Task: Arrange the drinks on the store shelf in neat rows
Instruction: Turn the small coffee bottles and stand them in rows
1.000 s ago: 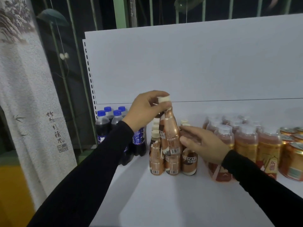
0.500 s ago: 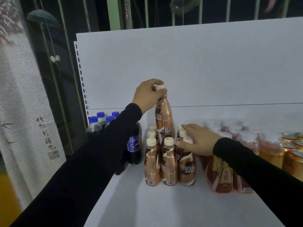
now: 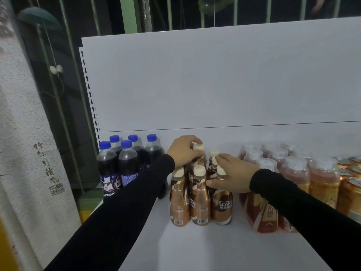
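Centre of frame, on the white metal store shelf (image 3: 195, 247): a tight cluster of small bronze-labelled plastic coffee bottles with cream screw caps (image 3: 199, 198), three across the front, more behind. One further coffee bottle at the back of the cluster (image 3: 198, 148) sits under our left hand (image 3: 183, 151).

Handling, as we judge it: these bottles look full, so moderately heavy for their size, and rigid enough not to dent under a firm pinch. The shrink sleeves look glossy, likely slick. The bottles are narrow and tall, so a nudge high up could topple one into its neighbours. We think the cap and neck make the best hold when lowering into a crowded row, the waist when sliding.

Left hand: reaches in from lower left, sleeve across the shelf front, fingers curled over the cream cap of the back bottle, gripping it from above. Whether its base has reached the shelf is hidden by the front row.

Right hand (image 3: 232, 177): comes from the right, thumb low, fingers curled round the neck of the right front coffee bottle (image 3: 221, 204), apparently steadying the column.

Left of centre: dark cola bottles with blue caps (image 3: 127, 161). Right: clear-lidded orange drink bottles (image 3: 320, 178), gold cans (image 3: 349, 194) at the frame edge.
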A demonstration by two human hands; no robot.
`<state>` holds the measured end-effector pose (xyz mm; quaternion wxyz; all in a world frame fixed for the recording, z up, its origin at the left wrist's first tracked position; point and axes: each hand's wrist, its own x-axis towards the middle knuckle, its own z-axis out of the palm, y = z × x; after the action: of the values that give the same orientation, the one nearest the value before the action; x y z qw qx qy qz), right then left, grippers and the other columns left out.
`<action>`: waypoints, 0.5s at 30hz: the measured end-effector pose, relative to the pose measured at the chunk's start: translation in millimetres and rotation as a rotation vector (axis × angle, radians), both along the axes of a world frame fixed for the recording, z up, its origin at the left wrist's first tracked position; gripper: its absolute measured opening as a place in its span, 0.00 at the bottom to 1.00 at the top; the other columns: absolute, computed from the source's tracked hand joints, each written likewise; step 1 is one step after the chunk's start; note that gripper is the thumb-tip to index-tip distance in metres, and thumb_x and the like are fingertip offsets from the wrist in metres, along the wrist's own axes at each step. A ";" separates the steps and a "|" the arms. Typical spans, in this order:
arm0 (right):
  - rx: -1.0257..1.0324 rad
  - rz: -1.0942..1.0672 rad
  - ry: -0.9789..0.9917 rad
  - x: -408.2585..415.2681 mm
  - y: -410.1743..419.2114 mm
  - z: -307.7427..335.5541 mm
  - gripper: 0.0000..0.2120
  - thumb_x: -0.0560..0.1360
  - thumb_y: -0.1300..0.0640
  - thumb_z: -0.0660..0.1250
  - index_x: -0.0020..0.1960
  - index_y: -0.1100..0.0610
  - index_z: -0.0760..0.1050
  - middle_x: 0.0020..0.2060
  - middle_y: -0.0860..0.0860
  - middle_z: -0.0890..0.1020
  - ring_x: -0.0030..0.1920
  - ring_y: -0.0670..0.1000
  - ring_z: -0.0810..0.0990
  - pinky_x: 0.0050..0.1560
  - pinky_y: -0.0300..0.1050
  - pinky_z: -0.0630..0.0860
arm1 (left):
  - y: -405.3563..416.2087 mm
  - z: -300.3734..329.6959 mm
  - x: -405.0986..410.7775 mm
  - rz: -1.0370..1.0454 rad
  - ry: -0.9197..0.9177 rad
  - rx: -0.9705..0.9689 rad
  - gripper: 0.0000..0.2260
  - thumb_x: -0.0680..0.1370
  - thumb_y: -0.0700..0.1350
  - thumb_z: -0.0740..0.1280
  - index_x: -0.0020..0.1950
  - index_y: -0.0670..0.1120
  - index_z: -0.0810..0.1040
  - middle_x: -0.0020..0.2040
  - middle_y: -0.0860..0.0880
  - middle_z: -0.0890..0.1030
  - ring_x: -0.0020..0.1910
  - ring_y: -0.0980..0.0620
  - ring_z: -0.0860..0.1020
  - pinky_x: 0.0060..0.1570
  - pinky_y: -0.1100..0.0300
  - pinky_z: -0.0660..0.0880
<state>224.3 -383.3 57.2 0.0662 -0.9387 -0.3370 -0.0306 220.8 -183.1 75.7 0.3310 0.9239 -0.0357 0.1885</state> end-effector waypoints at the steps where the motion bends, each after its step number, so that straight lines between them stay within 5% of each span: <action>1: 0.001 0.000 0.000 0.0 0.2 -0.3 0.45 0.73 0.28 0.58 0.79 0.54 0.53 0.79 0.51 0.55 0.76 0.52 0.59 0.72 0.47 0.61 | 0.2 -2.3 -0.6 -0.009 0.034 0.038 0.14 0.74 0.48 0.75 0.59 0.51 0.80 0.54 0.51 0.80 0.51 0.52 0.79 0.50 0.60 0.77; 6: -0.006 0.001 -0.005 0.7 -0.1 -1.2 0.44 0.73 0.29 0.59 0.78 0.54 0.54 0.78 0.51 0.55 0.75 0.52 0.61 0.72 0.47 0.62 | -5.2 -1.6 -1.3 -0.015 0.100 0.274 0.15 0.72 0.51 0.76 0.56 0.49 0.81 0.53 0.52 0.80 0.52 0.51 0.78 0.51 0.58 0.75; 15: -0.016 -0.010 -0.015 0.8 0.3 -1.4 0.46 0.73 0.28 0.58 0.80 0.55 0.50 0.79 0.51 0.53 0.77 0.52 0.58 0.73 0.47 0.60 | -0.2 0.1 2.3 -0.020 0.164 0.352 0.11 0.77 0.47 0.72 0.58 0.47 0.80 0.60 0.48 0.80 0.58 0.49 0.77 0.56 0.57 0.72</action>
<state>225.0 -383.0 55.9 0.0561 -0.9405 -0.3332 -0.0352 223.1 -183.3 75.7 0.1682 0.9794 -0.0502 0.1000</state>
